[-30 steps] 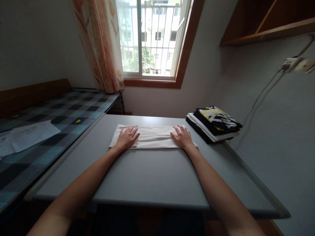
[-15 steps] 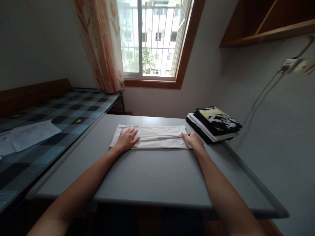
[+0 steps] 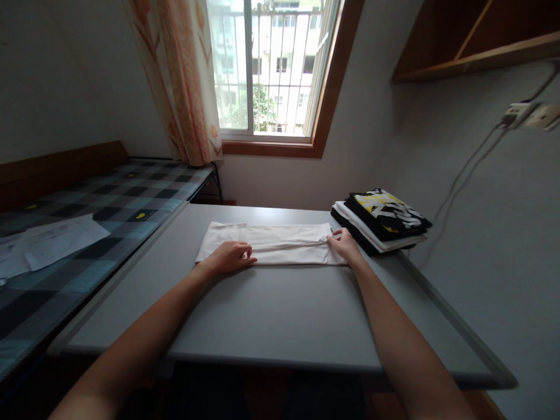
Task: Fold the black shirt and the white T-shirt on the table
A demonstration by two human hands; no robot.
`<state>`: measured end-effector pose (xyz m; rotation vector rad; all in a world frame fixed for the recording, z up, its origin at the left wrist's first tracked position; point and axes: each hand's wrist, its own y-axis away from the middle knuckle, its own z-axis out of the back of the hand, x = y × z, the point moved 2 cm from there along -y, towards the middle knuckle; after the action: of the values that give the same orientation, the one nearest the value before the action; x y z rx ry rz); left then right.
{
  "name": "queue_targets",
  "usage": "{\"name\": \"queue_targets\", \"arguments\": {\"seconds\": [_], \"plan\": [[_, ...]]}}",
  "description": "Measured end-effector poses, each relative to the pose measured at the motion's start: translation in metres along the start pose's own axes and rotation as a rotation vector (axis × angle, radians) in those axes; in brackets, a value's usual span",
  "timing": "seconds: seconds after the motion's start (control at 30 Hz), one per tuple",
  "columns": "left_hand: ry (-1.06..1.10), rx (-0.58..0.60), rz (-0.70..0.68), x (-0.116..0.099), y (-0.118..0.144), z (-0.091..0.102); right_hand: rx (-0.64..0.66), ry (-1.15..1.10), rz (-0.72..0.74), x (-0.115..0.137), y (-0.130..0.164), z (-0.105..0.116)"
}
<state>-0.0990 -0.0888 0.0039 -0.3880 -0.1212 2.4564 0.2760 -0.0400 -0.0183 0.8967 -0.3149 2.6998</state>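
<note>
A white garment point(image 3: 286, 235), folded into a long flat strip, lies crosswise on the grey-white table point(image 3: 271, 315). Its left end is doubled over into a short flap. My left hand point(image 3: 228, 256) rests at the near edge of that flap, fingers loosely bent and thumb held apart, with no cloth gripped between them. At the other end of the strip, my right hand point(image 3: 345, 245) has thumb and fingertips closed on the garment's edge. The fold under the right palm is hidden.
A stack of folded clothes point(image 3: 380, 221), black and white with a yellow-printed top piece, stands at the table's right back corner. On the left, papers point(image 3: 65, 242) lie on a checked bed point(image 3: 166, 181). Cables point(image 3: 464, 166) hang from a wall socket point(image 3: 516, 114).
My left hand has gone from lying flat on the flap to bent fingers nearer the garment's front edge. The right hand has shifted slightly along the right end.
</note>
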Motion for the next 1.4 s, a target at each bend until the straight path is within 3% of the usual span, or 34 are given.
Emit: {"name": "queue_targets", "arguments": {"seconds": [0.37, 0.7, 0.93, 1.03, 1.2, 1.4], "plan": [[0.018, -0.002, -0.019, 0.002, 0.003, 0.003, 0.18, -0.125, 0.24, 0.005, 0.0, 0.005], [0.156, 0.004, 0.026, 0.007, 0.0, 0.0, 0.074, 0.216, 0.198, 0.004, 0.005, -0.003], [0.256, 0.013, 0.013, 0.007, 0.0, 0.0, 0.096, 0.131, 0.152, 0.003, 0.004, 0.001], [0.215, 0.005, 0.001, 0.007, 0.0, -0.002, 0.119, 0.09, 0.11, 0.002, 0.003, 0.004], [0.06, -0.164, 0.04, 0.014, -0.002, -0.009, 0.116, 0.133, 0.134, 0.001, 0.003, 0.008], [-0.035, -0.038, 0.002, 0.011, 0.001, -0.019, 0.068, 0.2, 0.079, -0.005, 0.001, 0.013]]}}
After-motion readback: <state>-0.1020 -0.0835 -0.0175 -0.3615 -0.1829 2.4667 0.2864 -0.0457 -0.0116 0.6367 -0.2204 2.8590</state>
